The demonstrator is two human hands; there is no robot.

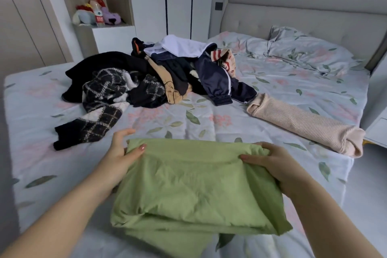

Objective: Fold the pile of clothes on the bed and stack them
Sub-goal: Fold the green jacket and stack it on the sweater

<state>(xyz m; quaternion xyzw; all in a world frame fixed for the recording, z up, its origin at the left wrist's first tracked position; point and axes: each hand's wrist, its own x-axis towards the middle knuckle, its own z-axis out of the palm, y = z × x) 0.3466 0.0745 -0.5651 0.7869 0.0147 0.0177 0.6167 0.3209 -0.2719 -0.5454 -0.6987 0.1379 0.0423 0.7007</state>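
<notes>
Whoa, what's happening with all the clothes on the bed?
Someone is folding laundry. The left grip and right grip each hold a far corner of a half-folded green cloth at the near edge of the bed. A pink knit lies folded at the right, apart from the rest. A dark pile of clothes sits unfolded in the middle of the bed.

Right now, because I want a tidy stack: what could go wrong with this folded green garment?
The left hand and right hand pinch only the green garment at its far edge; its loose lower layers could fall open if lifted. The pink ribbed knit lies at the bed edge and might slide off.
</notes>
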